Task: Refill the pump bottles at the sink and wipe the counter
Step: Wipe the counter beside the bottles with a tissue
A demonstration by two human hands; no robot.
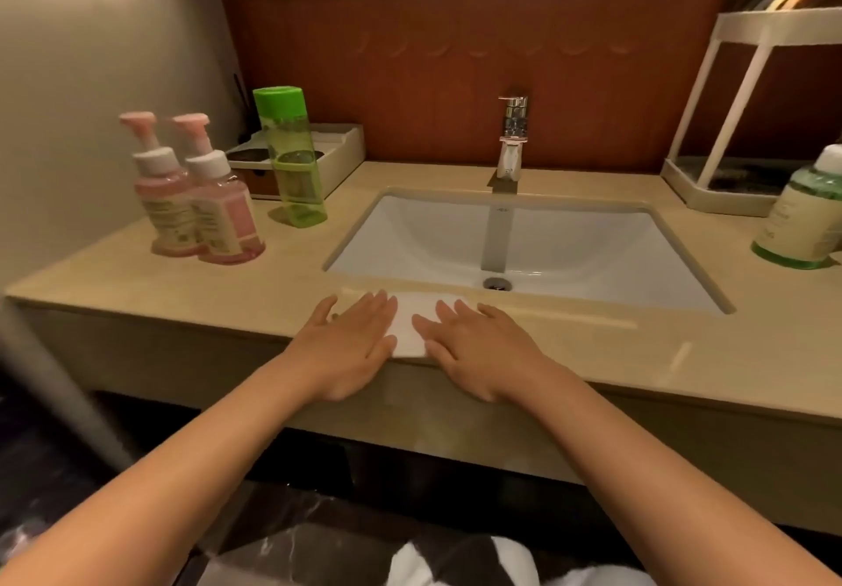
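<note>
Two pink pump bottles (159,202) (223,221) stand side by side at the left of the beige counter (136,280). A tall green bottle with a green cap (291,161) stands behind them. A folded white cloth (417,321) lies on the counter's front strip, just before the white sink (569,248). My left hand (351,348) lies flat on the cloth's left part, fingers straight. My right hand (474,348) lies flat on its right part. A green bottle with a white cap (806,216) stands at the far right.
A chrome faucet (512,139) rises behind the sink. A white organizer box (337,152) sits at the back left, a white rack (729,139) at the back right. A lit mirror edge runs along the top. The counter's front edge drops off below my wrists.
</note>
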